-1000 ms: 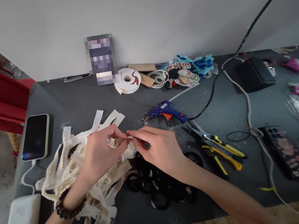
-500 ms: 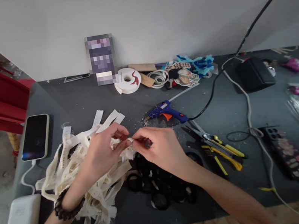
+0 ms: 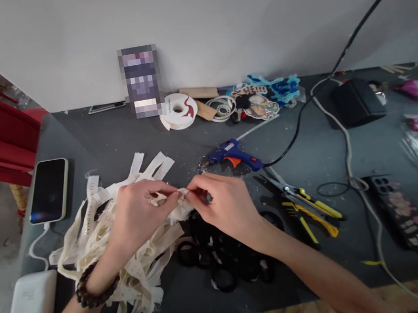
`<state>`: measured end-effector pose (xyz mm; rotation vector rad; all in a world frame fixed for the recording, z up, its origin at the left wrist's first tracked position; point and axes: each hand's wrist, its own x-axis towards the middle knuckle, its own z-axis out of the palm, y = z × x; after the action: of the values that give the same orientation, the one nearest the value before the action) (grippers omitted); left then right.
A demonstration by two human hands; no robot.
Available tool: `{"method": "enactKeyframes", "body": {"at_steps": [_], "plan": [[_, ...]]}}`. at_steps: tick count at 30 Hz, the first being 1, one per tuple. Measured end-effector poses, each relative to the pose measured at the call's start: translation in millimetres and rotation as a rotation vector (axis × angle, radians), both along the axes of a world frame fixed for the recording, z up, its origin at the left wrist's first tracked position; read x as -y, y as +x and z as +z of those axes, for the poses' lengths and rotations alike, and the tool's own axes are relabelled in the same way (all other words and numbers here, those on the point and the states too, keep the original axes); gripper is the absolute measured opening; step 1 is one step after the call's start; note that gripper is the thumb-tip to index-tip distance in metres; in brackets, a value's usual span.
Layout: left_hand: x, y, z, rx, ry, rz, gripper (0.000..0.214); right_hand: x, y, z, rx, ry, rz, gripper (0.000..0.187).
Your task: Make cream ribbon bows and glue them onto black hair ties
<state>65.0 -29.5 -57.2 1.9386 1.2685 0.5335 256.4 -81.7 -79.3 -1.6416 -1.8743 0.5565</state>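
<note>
Two bare hands meet fingertip to fingertip above the dark grey table mat [image 3: 117, 134]: the left hand [image 3: 138, 213] and the right hand [image 3: 227, 207] are both pinched on one short cream ribbon strip [image 3: 182, 193]. It is held just over the edge of the loose pile of cream ribbon strips [image 3: 98, 239], above the black rings [image 3: 223, 277]. So small and limp a piece seems best worked with firm thumb-and-forefinger pinches set close together, edges aligned, clear of the blue hot-glue gun [image 3: 232, 153] lying just beyond.
</note>
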Motion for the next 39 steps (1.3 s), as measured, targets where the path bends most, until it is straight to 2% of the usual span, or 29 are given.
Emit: {"method": "enactKeyframes", "body": {"at_steps": [4,8,14,18,25,32,39], "plan": [[-3,0,2.1,-0.054,-0.064,-0.017,0.013,-1,0,-0.1,-0.036,-0.011,0.019,0.011],[-8,-3,5.9,-0.064,-0.21,-0.087,0.02,-2,0,1.7,-0.189,0.037,0.095,0.03],[-12,-6,7.7,-0.042,-0.244,-0.151,0.02,-2,-1,2.2,-0.173,0.059,0.032,0.016],[-12,-5,5.5,0.044,-0.289,-0.161,0.018,-1,0,-0.8,-0.154,0.033,0.017,0.008],[-11,-4,6.7,0.042,-0.287,-0.145,0.014,-2,1,-3.0,-0.103,0.041,0.032,0.012],[-13,-5,7.1,0.038,-0.229,-0.157,0.016,-1,0,3.6,-0.191,-0.01,0.04,0.009],[-9,-6,4.3,0.09,-0.213,-0.166,0.011,-1,0,-2.6,-0.144,-0.023,0.02,0.013]]}}
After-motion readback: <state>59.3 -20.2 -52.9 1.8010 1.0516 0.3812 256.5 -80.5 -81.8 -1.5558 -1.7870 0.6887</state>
